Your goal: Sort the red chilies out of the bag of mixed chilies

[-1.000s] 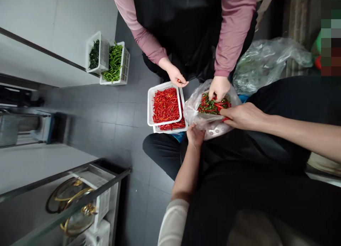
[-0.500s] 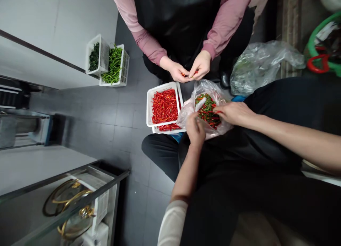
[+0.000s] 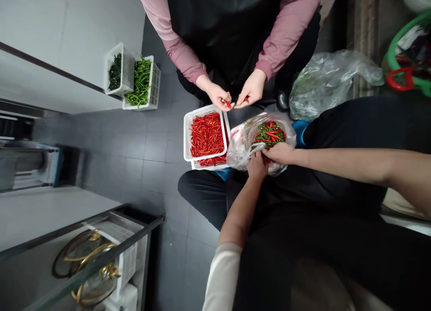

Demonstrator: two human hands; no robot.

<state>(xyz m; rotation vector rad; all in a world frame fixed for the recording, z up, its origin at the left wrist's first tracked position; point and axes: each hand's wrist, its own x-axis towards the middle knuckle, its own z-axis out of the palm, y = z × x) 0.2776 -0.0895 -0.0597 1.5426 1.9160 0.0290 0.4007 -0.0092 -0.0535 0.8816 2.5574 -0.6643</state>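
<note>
A clear plastic bag (image 3: 239, 152) stands with its mouth spread in front of my lap. Inside it are red chili peppers (image 3: 273, 134) with green stems. My left hand (image 3: 257, 166) is closed at the bag's near side, its fingers on the gathered plastic. Beside it, my right hand (image 3: 280, 153) dips into the mouth against the peppers. Its fingertips are curled in close to the left hand, and what they pinch is hidden. Just left of the bag, a white plastic basket (image 3: 187, 138) of stemless red chilies rests on another basket that also holds red chilies.
Opposite me, a co-worker's hands (image 3: 253, 86) hold red chili pieces above the baskets. Baskets of green peppers (image 3: 138, 84) stand by the left wall. A crumpled plastic bag (image 3: 323, 84) and a green-rimmed tub (image 3: 392, 50) are at right. A metal rack (image 3: 134, 232) stands lower left.
My left hand has moved right and nearer to me along the bag. My right hand has shifted down and left beside it, no longer showing a red chili. The co-worker's hands have moved slightly apart.
</note>
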